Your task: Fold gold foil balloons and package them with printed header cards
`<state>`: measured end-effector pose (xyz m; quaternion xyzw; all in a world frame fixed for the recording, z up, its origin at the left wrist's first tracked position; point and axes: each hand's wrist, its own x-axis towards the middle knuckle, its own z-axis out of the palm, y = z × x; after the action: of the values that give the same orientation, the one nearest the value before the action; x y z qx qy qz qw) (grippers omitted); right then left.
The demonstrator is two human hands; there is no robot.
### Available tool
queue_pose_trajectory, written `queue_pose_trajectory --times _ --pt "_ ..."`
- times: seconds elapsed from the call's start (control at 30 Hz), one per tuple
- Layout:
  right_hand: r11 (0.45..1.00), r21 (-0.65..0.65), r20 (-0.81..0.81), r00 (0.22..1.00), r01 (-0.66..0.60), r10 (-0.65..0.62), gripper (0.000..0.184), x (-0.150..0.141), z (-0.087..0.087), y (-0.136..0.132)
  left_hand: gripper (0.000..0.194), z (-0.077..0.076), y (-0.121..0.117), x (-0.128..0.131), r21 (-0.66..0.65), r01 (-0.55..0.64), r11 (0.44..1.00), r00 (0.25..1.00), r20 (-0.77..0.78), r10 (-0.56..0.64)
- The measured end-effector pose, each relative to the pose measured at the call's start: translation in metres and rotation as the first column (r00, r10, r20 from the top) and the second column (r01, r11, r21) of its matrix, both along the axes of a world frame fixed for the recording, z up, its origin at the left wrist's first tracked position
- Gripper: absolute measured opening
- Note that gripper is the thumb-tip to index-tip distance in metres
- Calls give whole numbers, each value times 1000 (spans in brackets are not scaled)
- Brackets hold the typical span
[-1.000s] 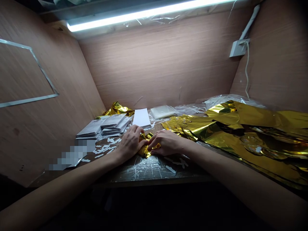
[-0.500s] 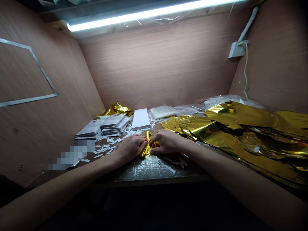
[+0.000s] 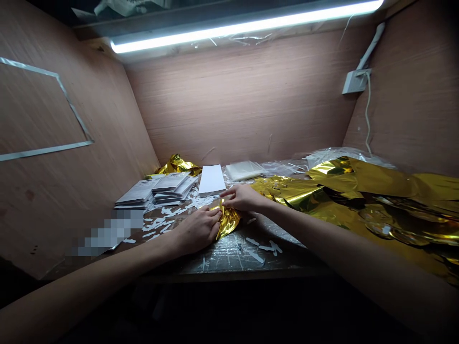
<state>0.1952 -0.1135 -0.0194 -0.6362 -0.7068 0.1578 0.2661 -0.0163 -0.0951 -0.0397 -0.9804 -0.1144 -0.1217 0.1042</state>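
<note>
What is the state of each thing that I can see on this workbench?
left hand: lying against the foil piece
right hand: raised, fingertips near the foil's top
small gold foil piece: crumpled, on the bench
large gold foil sheets: spread out, wrinkled
printed booklets: stacked
strip light: lit

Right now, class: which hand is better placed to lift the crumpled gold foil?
Probably the left hand: its fingers lie against the side of the crumpled gold foil, while the right hand only reaches its top edge.
</note>
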Motion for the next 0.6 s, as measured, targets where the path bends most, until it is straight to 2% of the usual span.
queue_pose_trajectory --times 0.1,0.2,0.3,0.43,0.53,0.6 --pt "993 18 -48 992 117 -116 66 -9 -6 17 35 -2 1 -1 5 -26 1000 999 -47 26" --pt "991 67 -44 993 112 -109 69 -14 -14 26 37 -4 6 -2 -33 -50 998 999 -19 49" --pt "987 163 6 1000 3 -4 58 -13 -21 26 36 -3 13 -6 -116 -39 992 999 8 40" --pt "937 298 268 958 -179 98 33 -11 -24 16 32 -1 19 -10 -203 -51 978 998 16 56" --pt "919 261 434 886 -296 162 25 -10 -22 7 34 -2 21 -11 -210 -67 975 996 51 79" --pt "933 219 440 882 -286 167 27 -9 -21 5 42 -3 22 -11 -204 -62 977 995 58 75"
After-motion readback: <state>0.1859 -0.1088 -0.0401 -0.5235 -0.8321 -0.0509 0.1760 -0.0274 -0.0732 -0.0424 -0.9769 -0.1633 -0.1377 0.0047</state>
